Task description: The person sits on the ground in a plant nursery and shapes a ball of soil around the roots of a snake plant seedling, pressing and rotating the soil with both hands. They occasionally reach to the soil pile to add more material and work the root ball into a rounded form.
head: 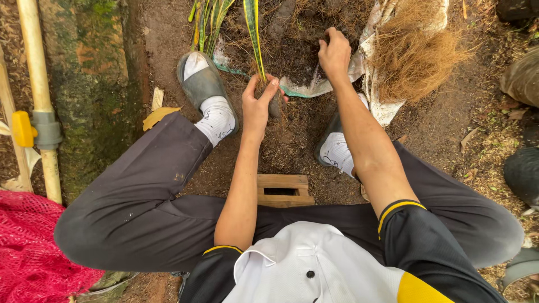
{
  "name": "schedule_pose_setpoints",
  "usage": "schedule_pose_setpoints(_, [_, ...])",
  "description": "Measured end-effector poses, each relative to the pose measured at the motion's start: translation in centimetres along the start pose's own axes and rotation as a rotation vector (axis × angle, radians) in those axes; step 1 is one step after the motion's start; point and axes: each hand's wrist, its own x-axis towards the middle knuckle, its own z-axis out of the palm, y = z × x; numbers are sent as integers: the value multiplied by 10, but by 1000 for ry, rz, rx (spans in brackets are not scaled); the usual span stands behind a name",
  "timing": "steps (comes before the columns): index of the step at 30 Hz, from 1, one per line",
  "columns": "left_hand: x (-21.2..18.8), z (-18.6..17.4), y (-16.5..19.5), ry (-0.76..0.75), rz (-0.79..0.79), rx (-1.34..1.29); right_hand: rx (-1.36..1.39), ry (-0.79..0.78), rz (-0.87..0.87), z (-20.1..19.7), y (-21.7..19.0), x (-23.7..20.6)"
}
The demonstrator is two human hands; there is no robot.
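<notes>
Squatting over bare soil, seen from above; entries by clock face from the frame centre.

- Left hand [257, 106], 12 o'clock, near: fingers and thumb closed around the base of a plant [254, 33], a long green leaf with yellow edges. The leaf stands upright, judged held so to keep it steady at the root end.
- Right hand [334, 53], 1 o'clock: fingers curled down into the dark soil heap [297, 50]; whether it grasps soil or only presses in, cannot tell.
- Sack [320, 85], 1 o'clock: white woven sheet with a green edge, lying flat under the heap, judged there to keep the mix together. No label readable.
- Fibre [412, 53], 2 o'clock: tan, wiry clump on the sack's far side.
- More plants [209, 22], 11 o'clock: same striped leaves, lying near the left sandal [197, 84].
- Stool [282, 189], centre, low: small wooden frame between the legs.
- Pipe [38, 90], 9 o'clock: cream, upright, with a yellow valve handle.
- Net [28, 247], 8 o'clock: red mesh, bunched.
</notes>
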Motion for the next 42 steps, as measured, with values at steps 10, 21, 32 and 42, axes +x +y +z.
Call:
schedule_pose_setpoints(10, [-2,3,-2,-31,42,-66,125,-70,-112,-33,-5,-11])
schedule_pose_setpoints(21, [-5,13,-11,-53,19,108,342,-232,-13,-117,-32,-79])
schedule_pose_setpoints(32, [-39,38,-18,0,134,2,187,206,-460,-90,-63,-193])
schedule_pose_setpoints(42, [-47,49,-23,127,342,95,433,-138,-91,-118,-51,-200])
